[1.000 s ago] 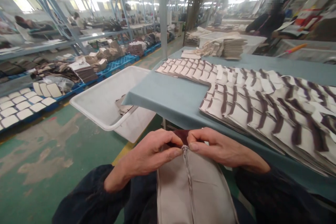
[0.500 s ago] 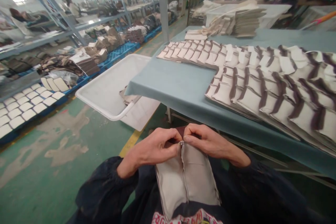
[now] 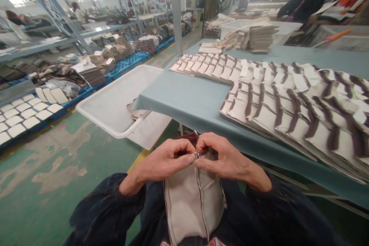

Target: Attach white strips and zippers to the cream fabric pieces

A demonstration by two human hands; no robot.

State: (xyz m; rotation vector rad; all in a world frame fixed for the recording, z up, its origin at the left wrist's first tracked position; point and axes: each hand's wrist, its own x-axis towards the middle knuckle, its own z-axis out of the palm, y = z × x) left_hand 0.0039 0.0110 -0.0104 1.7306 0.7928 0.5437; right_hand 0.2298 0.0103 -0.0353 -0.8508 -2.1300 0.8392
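Note:
A sewn fabric piece, cream-coloured with a raised seam down its length, hangs over my lap. Dark brown material shows at its far end, beyond my fingers. My left hand pinches the piece at the top of the seam, thumb and fingertips pressed together. Close against it, my right hand pinches the same spot from the other side. The fingertips of both hands nearly meet there, and they hide part of the seam end.
A blue-covered table stands ahead, bearing overlapping rows of cream and brown sewn pieces and a folded stack. Left of it is a white plastic tub. Blue pallets with fabric bundles line the floor. An orange-handled tool lies at the back right.
My right thumb has come down onto the seam end, and the far end of the piece has risen, showing more brown. The view has tilted slightly up.

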